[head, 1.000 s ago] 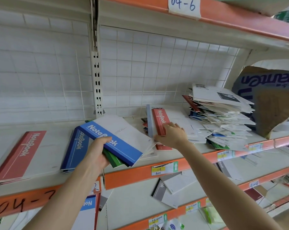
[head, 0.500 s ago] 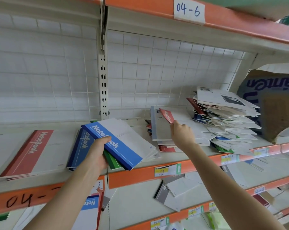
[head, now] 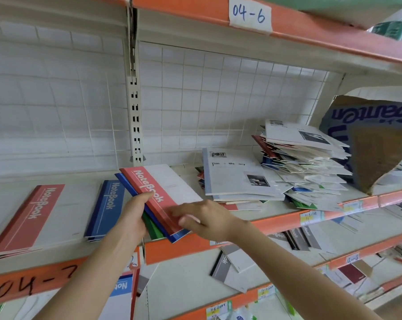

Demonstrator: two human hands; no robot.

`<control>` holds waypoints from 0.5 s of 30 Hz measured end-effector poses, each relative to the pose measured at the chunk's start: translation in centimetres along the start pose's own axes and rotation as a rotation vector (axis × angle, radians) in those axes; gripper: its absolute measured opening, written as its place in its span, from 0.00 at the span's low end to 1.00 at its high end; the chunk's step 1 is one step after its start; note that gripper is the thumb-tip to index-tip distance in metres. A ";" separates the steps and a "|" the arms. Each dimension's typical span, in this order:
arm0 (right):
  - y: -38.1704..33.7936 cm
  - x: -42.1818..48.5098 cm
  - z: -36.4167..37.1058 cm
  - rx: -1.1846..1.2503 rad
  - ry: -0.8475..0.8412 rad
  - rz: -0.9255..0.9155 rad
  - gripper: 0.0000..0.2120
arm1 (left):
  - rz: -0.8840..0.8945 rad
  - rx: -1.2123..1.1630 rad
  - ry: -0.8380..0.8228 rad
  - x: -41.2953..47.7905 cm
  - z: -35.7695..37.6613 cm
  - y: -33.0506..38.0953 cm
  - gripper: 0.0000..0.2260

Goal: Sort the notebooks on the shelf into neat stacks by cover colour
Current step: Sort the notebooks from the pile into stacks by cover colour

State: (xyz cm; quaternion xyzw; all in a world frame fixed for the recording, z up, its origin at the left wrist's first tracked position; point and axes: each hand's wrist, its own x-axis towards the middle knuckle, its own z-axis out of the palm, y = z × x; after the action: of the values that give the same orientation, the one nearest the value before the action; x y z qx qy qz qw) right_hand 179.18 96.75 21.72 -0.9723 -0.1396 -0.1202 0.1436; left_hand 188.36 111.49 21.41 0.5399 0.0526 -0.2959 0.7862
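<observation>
Head: torn carton [head: 380, 146] beside untidy heap [head: 311, 162]

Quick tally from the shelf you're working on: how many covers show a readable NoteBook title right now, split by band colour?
Red: 2, the red stack top cover and the red notebook topping the bundle in the left hand
Blue: 1, the blue stack top cover
Total: 3

Left hand [head: 131, 218] grips a stack [head: 180, 235] topped by a red notebook [head: 158, 192]; right hand [head: 207, 221], blurred, seemingly touches it.
</observation>
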 end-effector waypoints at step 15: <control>7.0 2.3 -0.4 -0.516 -0.076 0.764 0.29 | 0.101 -0.001 0.060 0.2 -3.0 1.0 0.01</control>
State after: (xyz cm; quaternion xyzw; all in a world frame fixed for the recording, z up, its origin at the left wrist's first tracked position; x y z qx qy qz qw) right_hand 183.35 90.73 21.02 -0.9617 0.2583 -0.0539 -0.0744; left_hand 189.79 114.25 20.94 0.5503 0.0490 -0.2393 0.7984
